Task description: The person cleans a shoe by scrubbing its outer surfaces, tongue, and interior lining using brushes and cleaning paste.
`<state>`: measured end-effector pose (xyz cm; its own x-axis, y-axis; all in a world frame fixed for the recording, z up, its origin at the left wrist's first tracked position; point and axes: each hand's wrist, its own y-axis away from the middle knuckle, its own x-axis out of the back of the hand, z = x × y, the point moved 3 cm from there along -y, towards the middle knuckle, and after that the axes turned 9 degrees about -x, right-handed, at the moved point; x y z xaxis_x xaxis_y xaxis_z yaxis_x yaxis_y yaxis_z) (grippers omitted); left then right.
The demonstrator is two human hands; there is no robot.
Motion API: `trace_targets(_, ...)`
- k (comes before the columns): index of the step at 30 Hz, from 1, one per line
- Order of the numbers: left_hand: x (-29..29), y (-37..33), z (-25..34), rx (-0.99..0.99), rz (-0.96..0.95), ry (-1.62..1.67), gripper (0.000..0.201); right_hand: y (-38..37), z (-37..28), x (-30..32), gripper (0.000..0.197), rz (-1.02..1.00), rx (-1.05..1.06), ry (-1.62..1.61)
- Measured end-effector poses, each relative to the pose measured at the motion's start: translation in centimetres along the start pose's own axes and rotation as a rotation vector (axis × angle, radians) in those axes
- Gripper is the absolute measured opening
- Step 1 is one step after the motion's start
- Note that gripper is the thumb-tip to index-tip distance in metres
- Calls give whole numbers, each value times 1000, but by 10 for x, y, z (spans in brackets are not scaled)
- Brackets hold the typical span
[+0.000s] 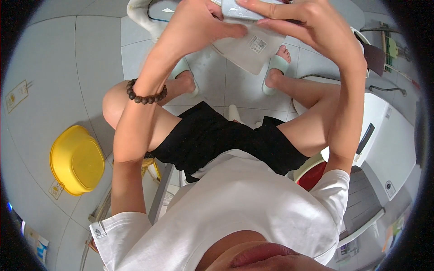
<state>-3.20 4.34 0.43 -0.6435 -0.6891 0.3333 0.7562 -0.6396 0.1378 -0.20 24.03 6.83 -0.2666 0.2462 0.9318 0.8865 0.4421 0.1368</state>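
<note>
Both my hands are raised together at the top edge, above the floor between my feet. My left hand [194,28] is closed on a flat, whitish, translucent piece [239,52] with rounded corners and a small square printed label. Its thumb lies across the face of the piece. A pale blue, shiny thing [238,11] sits against the upper part of the flat piece; its kind is unclear. My right hand [305,21] pinches this blue thing, fingers on top and thumb below. The upper ends of both things are cut off by the picture's edge.
A yellow plastic basin [77,160] hangs at the left wall. White curved ware [141,16] stands at the far left. On the right are a white boxy unit [391,140] and a red-lined bucket [312,175]. Pale slippers [181,68] are on my feet on the tiled floor.
</note>
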Motion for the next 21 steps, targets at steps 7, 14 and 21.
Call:
trace_targets(7, 8, -3, 8, 126, -101, 83, 30, 6, 2, 3, 40, 101, 87, -81)
trace_targets(14, -3, -1, 6, -94, 96, 3, 23, 2, -1, -11, 37, 170, 139, -31)
trace_targets(21, 7, 6, 5, 144, 31, -107, 20, 0, 4, -5, 38, 127, 165, -169)
